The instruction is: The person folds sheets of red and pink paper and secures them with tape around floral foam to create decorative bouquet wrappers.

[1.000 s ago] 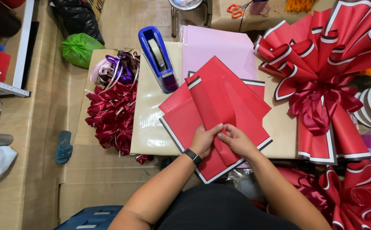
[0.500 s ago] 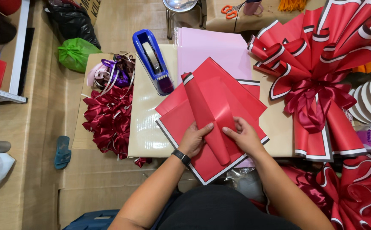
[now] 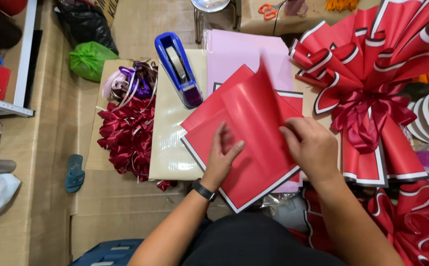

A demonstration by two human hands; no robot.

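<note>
A stack of red wrapping sheets (image 3: pixel 246 123) with black-and-white edges lies on a low cardboard-topped table (image 3: pixel 170 143). My left hand (image 3: pixel 223 156), with a black watch on the wrist, presses flat on the lower sheet. My right hand (image 3: pixel 310 145) grips the top red sheet at its right side, and the sheet's upper corner stands lifted and blurred. Pink sheets (image 3: pixel 244 54) lie under the red ones.
A blue tape dispenser (image 3: pixel 179 69) sits at the table's far left. Dark red ribbon bows (image 3: pixel 128 135) lie to the left. A large red wrapped bouquet with a satin bow (image 3: pixel 372 88) fills the right. Orange scissors (image 3: pixel 267 10) lie far behind. More red wrapping (image 3: pixel 421 221) sits lower right.
My hands have moved apart: the left now presses flat, and the right has shifted rightward, lifting the top red sheet. The view has also come closer.
</note>
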